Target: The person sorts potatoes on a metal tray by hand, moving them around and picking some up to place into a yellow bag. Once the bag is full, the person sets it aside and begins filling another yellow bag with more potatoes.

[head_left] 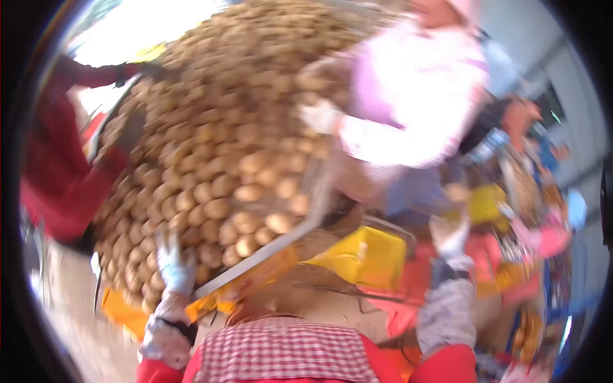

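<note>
A large heap of brown potatoes [220, 185] fills a sorting table with a metal rim [255, 256] in front of me. My left hand [175, 265], in a light blue glove, rests on the potatoes at the near edge, fingers spread and not closed round any of them. Out to the right, my right hand [450, 237] wears a whitish glove; its fingers look apart and I see nothing in them. It is nearest a yellow crate [367, 258] and red sacking or plastic [482, 255]. Motion blurs much of the view.
A person in a red top [60, 159] reaches over the heap from the left. Across the table's right side, a person in pink and white [415, 96] has a gloved hand [321, 117] at the potatoes. Several other people and crates stand farther right. Orange cloth or plastic [124, 313] hangs below the rim.
</note>
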Tool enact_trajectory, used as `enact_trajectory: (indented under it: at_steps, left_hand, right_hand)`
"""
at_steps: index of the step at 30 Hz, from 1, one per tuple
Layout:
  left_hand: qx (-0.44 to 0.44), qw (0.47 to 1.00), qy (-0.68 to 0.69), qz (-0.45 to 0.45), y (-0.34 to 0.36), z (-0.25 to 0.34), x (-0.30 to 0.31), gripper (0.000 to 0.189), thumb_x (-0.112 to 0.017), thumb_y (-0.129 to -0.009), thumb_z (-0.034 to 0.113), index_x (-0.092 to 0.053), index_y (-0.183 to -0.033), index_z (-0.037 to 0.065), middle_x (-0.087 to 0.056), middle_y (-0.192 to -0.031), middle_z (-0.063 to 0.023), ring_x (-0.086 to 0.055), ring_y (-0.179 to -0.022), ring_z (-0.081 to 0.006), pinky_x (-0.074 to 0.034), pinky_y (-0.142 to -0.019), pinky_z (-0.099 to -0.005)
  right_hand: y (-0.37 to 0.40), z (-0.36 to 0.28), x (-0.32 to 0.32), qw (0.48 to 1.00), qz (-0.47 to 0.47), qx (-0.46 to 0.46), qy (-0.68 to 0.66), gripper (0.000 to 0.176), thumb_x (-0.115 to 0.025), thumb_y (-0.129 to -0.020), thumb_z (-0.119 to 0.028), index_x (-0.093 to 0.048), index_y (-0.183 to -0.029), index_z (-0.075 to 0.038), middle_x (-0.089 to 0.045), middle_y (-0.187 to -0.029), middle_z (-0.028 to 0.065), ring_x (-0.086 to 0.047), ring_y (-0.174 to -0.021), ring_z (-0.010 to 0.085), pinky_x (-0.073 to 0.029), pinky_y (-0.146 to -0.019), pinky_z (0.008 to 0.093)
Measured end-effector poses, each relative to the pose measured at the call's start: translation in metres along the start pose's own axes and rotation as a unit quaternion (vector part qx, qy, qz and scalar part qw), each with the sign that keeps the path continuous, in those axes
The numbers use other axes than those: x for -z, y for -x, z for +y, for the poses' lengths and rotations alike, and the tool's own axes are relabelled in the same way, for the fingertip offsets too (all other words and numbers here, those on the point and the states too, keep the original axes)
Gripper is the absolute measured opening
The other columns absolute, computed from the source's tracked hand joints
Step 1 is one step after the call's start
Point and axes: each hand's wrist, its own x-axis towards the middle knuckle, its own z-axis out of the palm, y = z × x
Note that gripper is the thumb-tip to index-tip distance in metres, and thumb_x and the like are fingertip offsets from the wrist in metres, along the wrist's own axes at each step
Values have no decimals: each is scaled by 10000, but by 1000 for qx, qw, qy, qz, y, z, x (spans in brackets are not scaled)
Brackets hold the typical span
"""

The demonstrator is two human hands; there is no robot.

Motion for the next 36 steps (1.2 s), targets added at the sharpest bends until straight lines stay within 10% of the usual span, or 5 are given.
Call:
enact_trajectory:
  at_steps: [5,12,23,30,36]
  left_hand:
    - [83,992,58,-71,1,-8,0,797,-707,-784,300,-359,-1439,8,-347,-1499,-261,-336,-1381,-424,-297,-1138,-482]
    - [171,978,-27,-114,70,-51,44,859,-619,-843,476,-288,-1499,31,-228,-1561,-240,-160,-1464,-412,-62,-1193,-526]
    - [45,988,110,-97,31,-103,27,777,-596,-881,428,-311,-1486,33,-288,-1545,-224,-238,-1445,-410,-179,-1183,-512]
    - [363,881,206,224,111,-189,93,387,-564,-916,100,-520,-1288,1,-596,-1232,-185,-573,-1141,-313,-448,-999,-367]
    - [501,786,360,35,128,-206,65,578,-689,-905,276,-438,-1354,12,-600,-1223,-144,-589,-1102,-229,-484,-944,-335]
  right_hand:
    - [58,119,-42,878,-380,-211,200,436,-429,-994,-504,-643,-963,-126,-674,-925,22,-623,-853,181,-509,-750,318]
    - [156,245,-97,618,-471,33,629,281,-631,-908,-97,-632,-1166,14,-673,-1099,132,-651,-969,241,-517,-859,346]
    - [245,450,-193,238,-662,347,620,860,-702,-774,-515,-361,-1463,-130,-321,-1526,156,-268,-1419,398,-237,-1144,540]
    - [183,448,-238,356,-487,422,677,684,-609,-890,-325,-350,-1453,-36,-360,-1499,216,-332,-1387,402,-256,-1157,516]
    - [244,437,-215,408,-533,422,609,506,-556,-906,-195,-462,-1370,-17,-447,-1429,212,-397,-1346,402,-314,-1131,504]
